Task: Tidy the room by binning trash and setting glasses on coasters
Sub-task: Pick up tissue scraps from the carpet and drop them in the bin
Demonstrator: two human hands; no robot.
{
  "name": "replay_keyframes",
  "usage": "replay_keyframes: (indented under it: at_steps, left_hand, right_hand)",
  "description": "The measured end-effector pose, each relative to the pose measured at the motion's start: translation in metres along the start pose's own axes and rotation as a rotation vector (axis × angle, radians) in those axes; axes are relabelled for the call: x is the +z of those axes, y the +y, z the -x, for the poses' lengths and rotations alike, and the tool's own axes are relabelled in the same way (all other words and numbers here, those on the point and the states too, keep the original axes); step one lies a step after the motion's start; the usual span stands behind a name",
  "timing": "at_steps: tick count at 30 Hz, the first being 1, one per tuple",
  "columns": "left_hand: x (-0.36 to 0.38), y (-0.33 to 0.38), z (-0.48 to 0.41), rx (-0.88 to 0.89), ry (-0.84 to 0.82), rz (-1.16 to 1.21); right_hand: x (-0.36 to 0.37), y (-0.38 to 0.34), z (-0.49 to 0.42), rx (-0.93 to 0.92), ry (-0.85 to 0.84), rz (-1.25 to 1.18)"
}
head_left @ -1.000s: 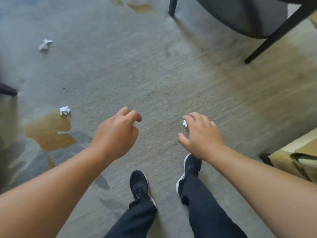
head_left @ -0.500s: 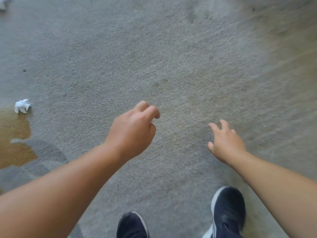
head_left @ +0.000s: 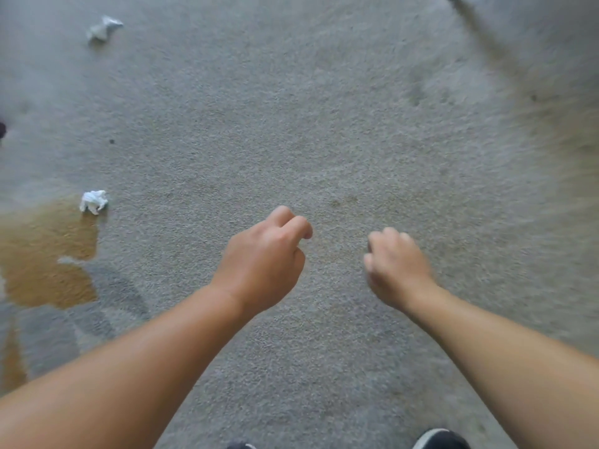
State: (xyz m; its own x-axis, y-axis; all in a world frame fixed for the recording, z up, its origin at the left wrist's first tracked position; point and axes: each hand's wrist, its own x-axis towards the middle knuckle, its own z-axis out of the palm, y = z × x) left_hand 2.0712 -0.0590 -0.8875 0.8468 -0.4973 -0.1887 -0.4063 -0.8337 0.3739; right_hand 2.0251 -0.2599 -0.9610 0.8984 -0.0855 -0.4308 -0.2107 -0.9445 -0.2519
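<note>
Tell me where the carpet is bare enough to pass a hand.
Bare carpet stretches ahead of the left hand and right hand, and off to the right. The left side is busier: a near paper wad beside the brown patch, and a far paper wad.

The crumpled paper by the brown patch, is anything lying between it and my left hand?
Nothing visible. Only bare carpet lies between the left hand and the nearer crumpled paper. No bin is in view.
</note>
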Motion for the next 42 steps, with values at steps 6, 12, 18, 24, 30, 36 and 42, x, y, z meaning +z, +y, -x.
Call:
replay_keyframes:
  at_steps: [6, 12, 18, 24, 30, 36, 42]
  left_hand:
    - [-0.074, 0.002, 0.011, -0.105, 0.041, -0.011]
    - [-0.185, -0.038, 0.053, -0.287, 0.068, -0.092]
    - [-0.201, -0.170, 0.055, -0.462, 0.078, -0.100]
    - [-0.140, -0.305, 0.018, -0.600, -0.039, -0.042]
    - [-0.054, -0.399, -0.020, -0.641, -0.301, -0.042]
    - [-0.028, -0.433, -0.050, -0.637, -0.303, -0.024]
    - [-0.115, -0.424, -0.051, -0.613, -0.253, 0.065]
  right_hand:
    - [-0.099, -0.076, 0.001, -0.165, 0.088, -0.148]
    - [-0.184, -0.149, 0.010, -0.341, 0.106, -0.213]
    - [-0.173, -0.245, -0.040, -0.409, 0.141, -0.218]
    - [-0.098, -0.324, -0.117, -0.408, 0.118, -0.214]
    - [-0.036, -0.364, -0.174, -0.349, 0.053, -0.186]
    - [-0.016, -0.379, -0.202, -0.343, 0.038, -0.168]
    - [-0.081, -0.407, -0.194, -0.326, 0.014, -0.157]
